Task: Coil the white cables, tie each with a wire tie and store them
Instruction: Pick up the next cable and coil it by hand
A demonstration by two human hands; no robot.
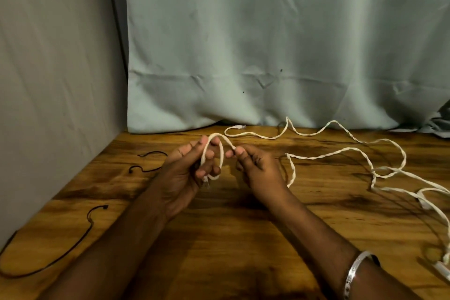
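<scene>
White cable (323, 156) is at the start of coiling: one small loop (214, 158) is wound about the left hand (187, 173), whose curled fingers hold it above the wooden table (231, 238). The right hand (255, 165) pinches the cable just beside the loop, between thumb and fingertips, and the slack drops from under that hand and trails to the right. On that wrist sits a silver bangle (355, 273).

The step in hand looks like the first turns of the coil. The next move probably calls for the right hand to draw in more slack and lay another turn over the left fingers, keeping the turns even.

Further right, the loose cable lies in twisted bends across the table, crossing itself in places; those crossings may snag as slack is pulled in. A plug end (239, 126) rests near the back edge. On the left lie thin black wire ties (148, 161), apart from the hands, and a longer one (80, 241) nearer the edge. Behind hangs a pale green cloth (267, 44).
</scene>
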